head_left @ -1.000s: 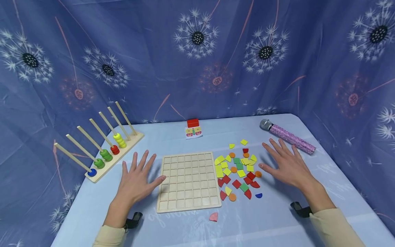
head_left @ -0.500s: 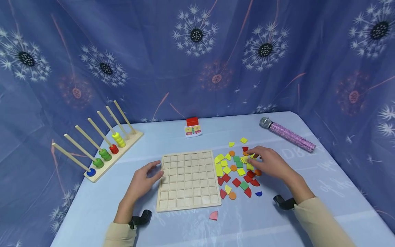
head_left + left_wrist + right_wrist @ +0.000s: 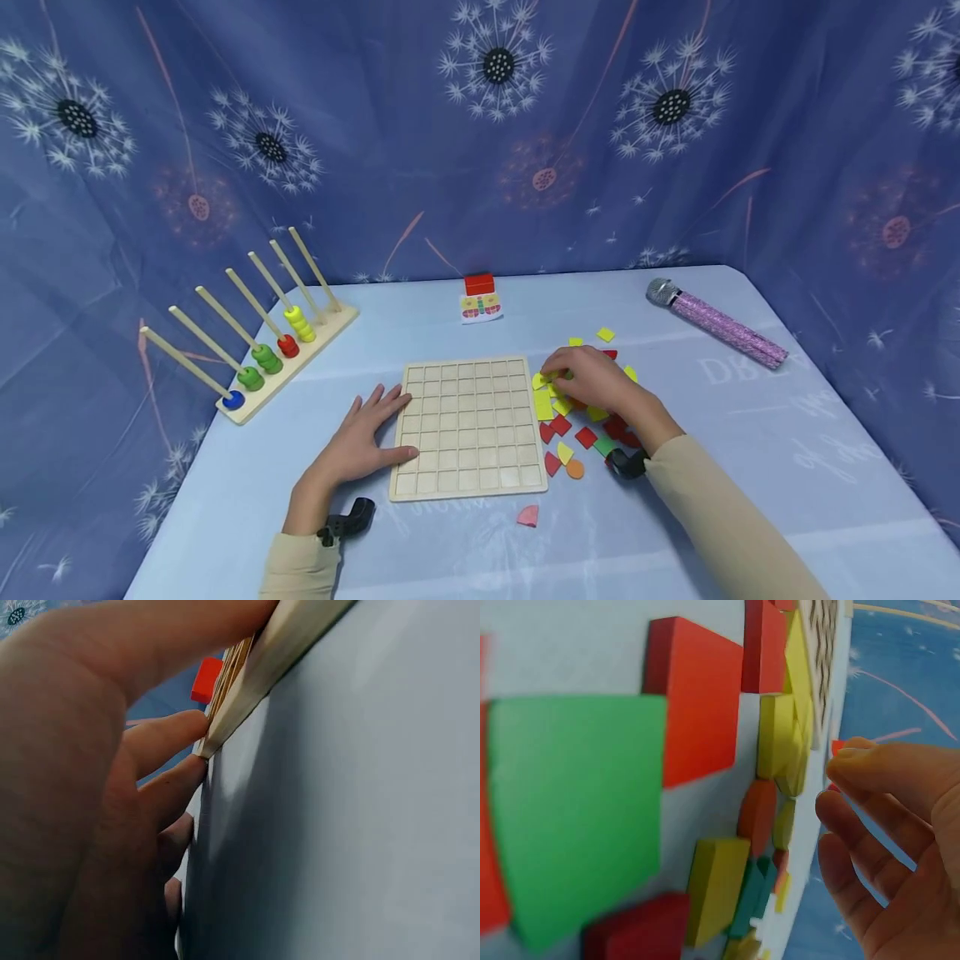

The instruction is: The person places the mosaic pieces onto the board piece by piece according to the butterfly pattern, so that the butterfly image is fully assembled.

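My left hand [image 3: 360,442] rests at the left edge of a pale wooden grid board [image 3: 472,429], thumb and fingers spread out along its rim. In the left wrist view, fingertips [image 3: 196,724] are right at the board's edge. My right hand [image 3: 592,379] is bent low over the pile of coloured pieces, just right of the board. Its thumb and index finger come close together in the right wrist view; I cannot tell whether a piece is between them. Yellow squares [image 3: 543,406], red squares [image 3: 586,437] and a green square [image 3: 577,810] lie about it; the hand hides several pieces.
A wooden peg stand [image 3: 300,367] with coloured beads is at the left. A small red box [image 3: 479,284] and a butterfly picture card [image 3: 481,307] are at the back. A glittery pink microphone [image 3: 723,327] lies back right. A pink quarter piece [image 3: 528,516] lies before the board.
From being spread above the table, my right hand has moved left and down over the pieces. My left hand has come to the board's edge, its fingers bending, then straightening. The view has shifted slightly.
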Available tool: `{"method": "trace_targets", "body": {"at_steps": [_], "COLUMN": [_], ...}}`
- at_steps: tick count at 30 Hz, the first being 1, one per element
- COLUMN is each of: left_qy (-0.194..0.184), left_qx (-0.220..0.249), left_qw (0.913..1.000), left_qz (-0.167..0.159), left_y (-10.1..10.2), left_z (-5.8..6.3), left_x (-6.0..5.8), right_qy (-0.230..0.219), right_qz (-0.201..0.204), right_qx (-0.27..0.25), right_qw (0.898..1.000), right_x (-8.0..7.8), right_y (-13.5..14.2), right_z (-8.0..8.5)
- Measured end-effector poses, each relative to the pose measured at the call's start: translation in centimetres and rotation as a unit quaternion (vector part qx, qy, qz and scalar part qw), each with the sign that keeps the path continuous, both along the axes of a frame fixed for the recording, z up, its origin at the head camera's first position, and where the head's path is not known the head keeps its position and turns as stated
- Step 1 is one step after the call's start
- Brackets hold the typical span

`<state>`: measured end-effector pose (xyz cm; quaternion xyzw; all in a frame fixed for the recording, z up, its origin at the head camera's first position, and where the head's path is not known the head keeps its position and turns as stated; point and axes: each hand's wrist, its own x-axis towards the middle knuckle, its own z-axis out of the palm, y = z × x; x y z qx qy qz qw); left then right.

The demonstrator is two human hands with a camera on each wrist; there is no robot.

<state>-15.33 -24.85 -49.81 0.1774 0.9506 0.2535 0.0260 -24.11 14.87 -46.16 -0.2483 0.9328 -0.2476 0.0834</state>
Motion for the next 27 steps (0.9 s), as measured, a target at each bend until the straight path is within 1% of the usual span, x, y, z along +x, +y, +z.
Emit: {"method": "trace_targets", "body": {"at_steps": [4, 9, 14, 16, 18, 20, 23, 27], "left_qy": [0.004, 0.002, -0.001, -0.001, 0.002, 0.001, -0.001, -0.007], "left_qx": [-0.002, -0.006, -0.016, -0.018, -0.015, -0.006, 0.006, 0.008], "left_qw": [1.0, 0.9999, 0.9994, 0.9994, 0.9996, 0.9999, 1.0, 0.9999], "left_qz": [0.0, 0.014, 0.031, 0.03, 0.023, 0.012, -0.001, 0.0], "left_y": [0.2, 0.5, 0.6, 0.7, 0.7, 0.5, 0.1, -0.3], "left_z": [0.1, 0.0, -0.1, -0.2, -0.1, -0.2, -0.4, -0.6], "left_x": [0.0, 0.1, 0.1, 0.0, 0.0, -0.1, -0.3, -0.2], "right_qy": [-0.006, -0.004, 0.018, 0.028, 0.036, 0.037, 0.031, 0.024], "right_qz": [0.005, 0.006, 0.0, -0.003, -0.003, -0.001, -0.001, 0.005], "right_qx": [0.024, 0.053, 0.078, 0.091, 0.101, 0.103, 0.09, 0.074], "right_qw": [1.0, 0.999, 0.997, 0.995, 0.994, 0.994, 0.995, 0.997], "right_x": [-0.8, -1.2, -1.3, -1.3, -1.2, -1.3, -1.4, -1.4], "right_y": [-0.8, -1.5, -2.1, -2.1, -2.0, -1.9, -1.8, -1.9], "right_z": [-0.5, -0.9, -0.9, -0.9, -0.8, -0.8, -1.0, -1.4]}}
